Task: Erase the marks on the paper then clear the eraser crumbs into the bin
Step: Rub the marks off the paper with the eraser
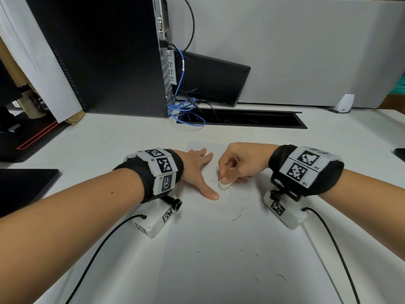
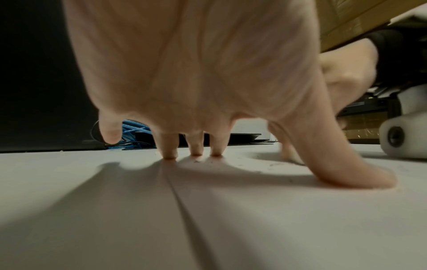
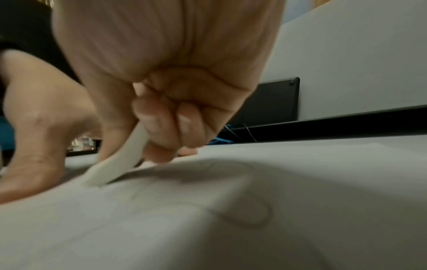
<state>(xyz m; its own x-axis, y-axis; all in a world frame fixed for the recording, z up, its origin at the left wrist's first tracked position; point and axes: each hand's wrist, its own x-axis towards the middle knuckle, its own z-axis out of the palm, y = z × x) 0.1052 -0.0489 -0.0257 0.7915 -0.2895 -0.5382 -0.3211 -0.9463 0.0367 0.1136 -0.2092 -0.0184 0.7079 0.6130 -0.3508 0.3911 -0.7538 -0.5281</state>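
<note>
A white sheet of paper lies on the white desk, with faint pencil marks and dark eraser crumbs scattered on it. My left hand lies flat with spread straight fingers, pressing the paper down; in the left wrist view its fingertips and thumb touch the sheet. My right hand pinches a white eraser between thumb and curled fingers, its tip on the paper just right of my left thumb. In the right wrist view the eraser leans on the sheet beside faint pencil loops. No bin is in view.
A black computer tower with blue cables stands at the back left. A dark cable slot runs across the desk behind the paper. A black flat object lies at the left edge. A grey partition closes the back.
</note>
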